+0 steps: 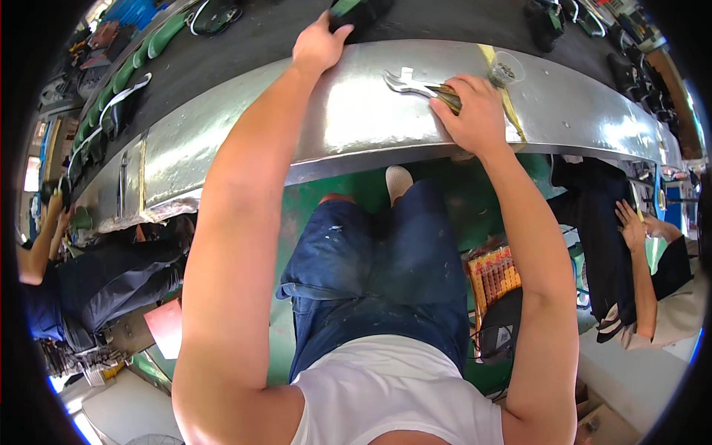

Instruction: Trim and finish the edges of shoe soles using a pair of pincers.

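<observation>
At the top of the view my left hand [322,46] closes on the near end of a black shoe [362,13] with green showing in its top. The shoe stands on the dark belt and is partly cut off by the upper edge. My right hand [476,111] rests low over the metal ledge, its fingers wrapped round the handles of metal pincers [406,84]. Their silver curved head points left, and my fingers hide part of the handles. Just beyond that hand sits a clear round cup [506,68] with small dark bits in it.
The shiny metal ledge [222,111] runs along the dark belt [259,26]. Green shoe lasts [169,33] line the belt's left, and black shoes [545,24] its right. Co-workers' hands show at both sides. A beaded seat cover [495,276] is beside my right leg.
</observation>
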`<state>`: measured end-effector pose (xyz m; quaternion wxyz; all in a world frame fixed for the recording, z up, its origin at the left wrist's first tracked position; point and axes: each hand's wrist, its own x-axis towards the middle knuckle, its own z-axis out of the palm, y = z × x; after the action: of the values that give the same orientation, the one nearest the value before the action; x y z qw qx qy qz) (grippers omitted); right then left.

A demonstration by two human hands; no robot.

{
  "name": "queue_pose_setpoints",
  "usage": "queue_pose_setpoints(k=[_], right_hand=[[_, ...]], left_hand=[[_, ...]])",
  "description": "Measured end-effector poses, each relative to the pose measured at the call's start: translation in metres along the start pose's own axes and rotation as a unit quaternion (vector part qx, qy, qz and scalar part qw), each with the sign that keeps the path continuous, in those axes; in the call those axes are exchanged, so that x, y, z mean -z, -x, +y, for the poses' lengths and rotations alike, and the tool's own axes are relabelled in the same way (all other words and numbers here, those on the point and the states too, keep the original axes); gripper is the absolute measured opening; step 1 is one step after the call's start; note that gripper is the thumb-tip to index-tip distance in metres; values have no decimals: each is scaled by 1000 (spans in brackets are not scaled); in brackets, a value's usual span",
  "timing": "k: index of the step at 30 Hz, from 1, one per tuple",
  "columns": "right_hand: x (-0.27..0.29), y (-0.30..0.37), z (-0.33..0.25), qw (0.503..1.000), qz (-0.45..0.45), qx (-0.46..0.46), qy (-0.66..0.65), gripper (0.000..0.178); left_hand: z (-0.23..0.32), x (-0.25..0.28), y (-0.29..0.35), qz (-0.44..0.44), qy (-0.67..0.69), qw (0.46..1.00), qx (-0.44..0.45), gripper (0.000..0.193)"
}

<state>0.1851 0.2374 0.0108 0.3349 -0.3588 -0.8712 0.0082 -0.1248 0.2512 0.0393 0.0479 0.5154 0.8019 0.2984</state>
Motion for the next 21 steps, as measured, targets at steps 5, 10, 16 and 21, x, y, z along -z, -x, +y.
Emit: queue_pose_setpoints(k=[5,10,16,21], right_hand=[[-5,1,-1,1000,-2,-10,-1,43],[-4,2,7,1000,-7,-20,11,44],[-6,2,9,1000,-1,-20,16,45],[-6,2,4,1000,9,-11,5,45]], left_hand=[[-33,-16,8,105,-130,982,-83,85],[-21,9,80,-31,-22,995,-93,76],[-20,68,220,-128,119,978,-112,48],[-99,42,350,-27,94,982,-159,41]])
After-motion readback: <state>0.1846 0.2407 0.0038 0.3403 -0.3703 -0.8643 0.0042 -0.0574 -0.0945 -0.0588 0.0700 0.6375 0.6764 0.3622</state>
